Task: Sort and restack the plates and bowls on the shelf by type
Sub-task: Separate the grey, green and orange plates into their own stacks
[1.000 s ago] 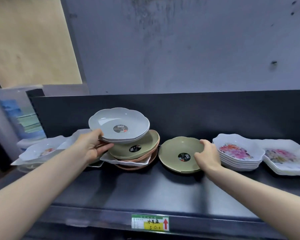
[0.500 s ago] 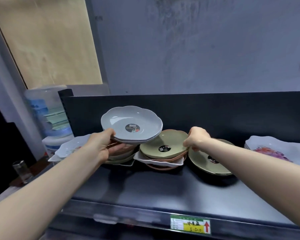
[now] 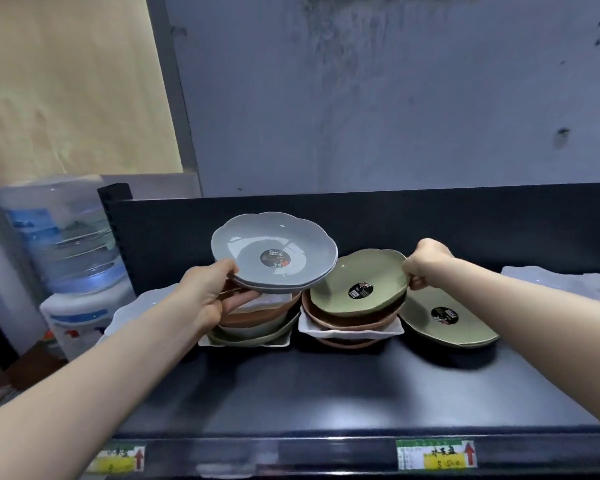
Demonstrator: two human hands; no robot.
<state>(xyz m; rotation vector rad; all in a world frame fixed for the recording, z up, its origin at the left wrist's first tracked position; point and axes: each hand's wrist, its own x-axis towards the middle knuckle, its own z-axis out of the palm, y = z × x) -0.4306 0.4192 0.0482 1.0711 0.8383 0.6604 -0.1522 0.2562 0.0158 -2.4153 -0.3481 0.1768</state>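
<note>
My left hand (image 3: pixel 210 295) grips the near rim of two stacked grey scalloped plates (image 3: pixel 274 254), held above a mixed pile of brown, white and pale green dishes (image 3: pixel 257 323). My right hand (image 3: pixel 426 261) pinches the right rim of a green scalloped plate (image 3: pixel 357 287), which sits tilted on top of a second pile of brown bowls and a white square dish (image 3: pixel 350 329). Another green plate (image 3: pixel 447 320) lies flat on the dark shelf (image 3: pixel 326 386) to the right.
White floral plates (image 3: pixel 561 282) sit at the far right, a white dish (image 3: pixel 142 306) at the far left. A water dispenser (image 3: pixel 66 258) stands left of the shelf. The black back panel (image 3: pixel 361 216) rises behind the dishes. Price labels (image 3: pixel 435 453) line the front edge.
My right hand left the flat green plate and moved left to pinch the green plate on the middle pile, tilting it. The view shifted left; my left hand still holds the grey plates.
</note>
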